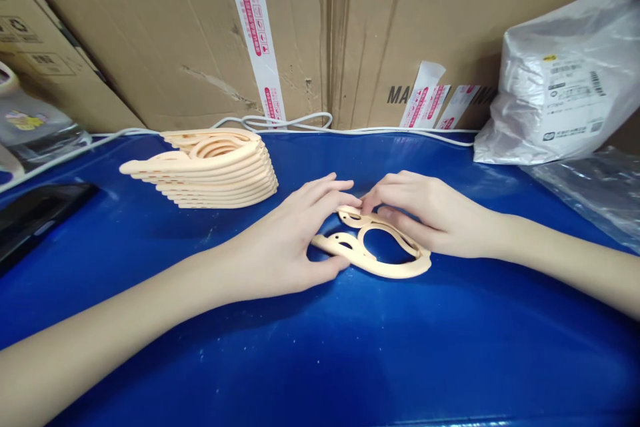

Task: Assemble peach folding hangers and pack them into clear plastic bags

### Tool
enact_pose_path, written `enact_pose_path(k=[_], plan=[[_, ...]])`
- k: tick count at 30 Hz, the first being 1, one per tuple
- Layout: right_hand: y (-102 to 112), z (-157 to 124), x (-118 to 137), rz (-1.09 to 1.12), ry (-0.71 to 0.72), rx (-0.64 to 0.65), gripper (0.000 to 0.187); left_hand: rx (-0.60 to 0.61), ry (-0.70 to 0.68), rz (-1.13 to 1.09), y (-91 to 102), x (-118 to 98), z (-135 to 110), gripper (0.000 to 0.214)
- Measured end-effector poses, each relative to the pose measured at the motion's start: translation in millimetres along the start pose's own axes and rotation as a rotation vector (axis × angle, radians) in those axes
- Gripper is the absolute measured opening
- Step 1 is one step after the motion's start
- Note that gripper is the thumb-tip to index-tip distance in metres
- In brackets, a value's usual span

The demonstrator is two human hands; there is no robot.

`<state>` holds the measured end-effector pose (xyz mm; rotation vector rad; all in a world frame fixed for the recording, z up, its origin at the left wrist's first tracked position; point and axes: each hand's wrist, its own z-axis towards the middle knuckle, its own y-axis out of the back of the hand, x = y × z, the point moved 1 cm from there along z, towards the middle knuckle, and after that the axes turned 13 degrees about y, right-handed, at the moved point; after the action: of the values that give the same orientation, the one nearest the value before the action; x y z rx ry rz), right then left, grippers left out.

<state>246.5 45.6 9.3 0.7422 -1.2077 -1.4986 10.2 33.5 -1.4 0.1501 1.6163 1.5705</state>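
Right of centre in the frame, a peach-coloured folding hanger (393,268) lies flat on the blue surface (320,360), its two arms folded close and curving around a round opening. The left hand (295,233) grips its left end, thumb against the near arm and index finger by the tip of the far one, the other fingers stretched out loosely above. The right hand (425,213) comes from the right side of the frame, its bent fingers and thumb closed on the far arm; the two index fingertips nearly meet there.

Left of centre, farther back, a neat stack of similar hangers (225,173) rests on the surface. At the left edge lies a flat black device (43,217), with a greyish container (30,110) above it. A white cable (295,123) runs along the back, below cardboard boxes (170,33) that fill the top of the frame and bear strips of red-and-white tape (259,47). In the upper right stands a labelled white plastic package (530,93), with clear plastic wrap (595,190) just below.
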Motion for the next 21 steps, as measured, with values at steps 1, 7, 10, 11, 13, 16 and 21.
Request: enact_pose_path(k=[1,7,10,11,13,16,21], plan=[[-0.3,0.6,1.0,0.040,-0.024,-0.027,0.023,0.018,0.008,0.006,-1.1,0.5,-0.6,0.061],[-1.6,0.1,0.6,-0.012,-0.138,-0.178,0.015,0.072,0.037,0.051,-4.9,5.9,0.7,0.073],[0.0,-0.1,-2.0,-0.022,-0.157,-0.227,0.012,0.043,0.014,0.031,-4.2,4.2,2.6,0.066],[0.8,-0.1,-2.9,-0.020,-0.181,-0.245,0.013,0.023,0.006,0.023,-3.4,2.9,3.1,0.064],[2.5,-0.1,-5.3,0.003,-0.272,-0.260,0.018,-0.040,-0.010,0.033,-0.7,0.0,3.8,0.061],[3.9,-0.7,-11.8,0.130,-0.448,-0.227,0.031,-0.198,-0.050,0.151,5.7,-3.1,4.4,0.053],[5.2,-1.9,-25.6,0.550,-0.572,-0.252,0.037,-0.371,-0.104,0.290,15.4,-2.2,4.4,0.045]])
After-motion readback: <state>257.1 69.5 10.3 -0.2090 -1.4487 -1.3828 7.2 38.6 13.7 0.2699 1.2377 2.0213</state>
